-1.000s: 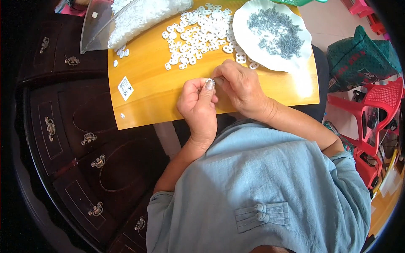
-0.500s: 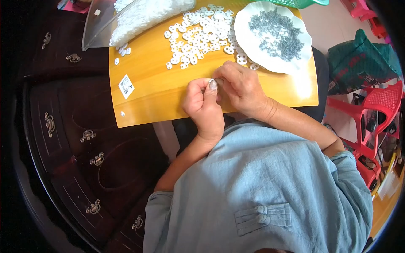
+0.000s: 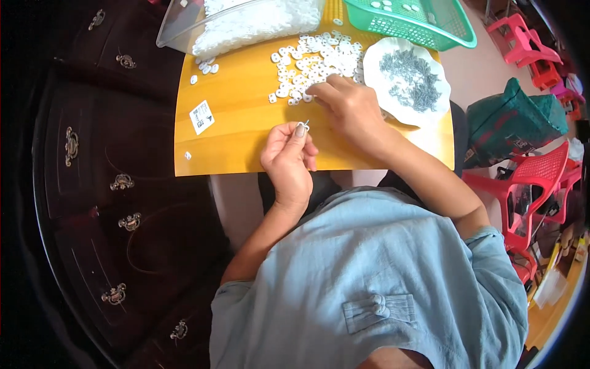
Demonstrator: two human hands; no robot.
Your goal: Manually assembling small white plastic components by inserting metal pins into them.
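Note:
My left hand (image 3: pixel 289 157) is closed in a pinch, thumb against forefinger, near the table's front edge. Between its tips is a small white plastic piece (image 3: pixel 301 125) with a thin metal pin (image 3: pixel 306 123) sticking up from it. My right hand (image 3: pixel 353 111) reaches over the near edge of a loose pile of white two-holed plastic pieces (image 3: pixel 332 58). Its fingers are bent together at the pieces; whatever lies between the fingertips is hidden. To its right, a scalloped white plate (image 3: pixel 372 67) carries many small grey metal pins (image 3: pixel 418 86).
Behind the pile stands a clear plastic bin (image 3: pixel 178 31) full of white pieces. A green basket (image 3: pixel 405 34) with a few pieces is at the back right. Dark drawers (image 3: pixel 92 184) line the left. A red plastic chair (image 3: pixel 522 184) and green bag (image 3: pixel 510 123) are at right.
My hands have come apart: the right moved from beside the left to the white pile. The left still pinches its piece, now with the pin showing. The view has shifted, revealing more basket.

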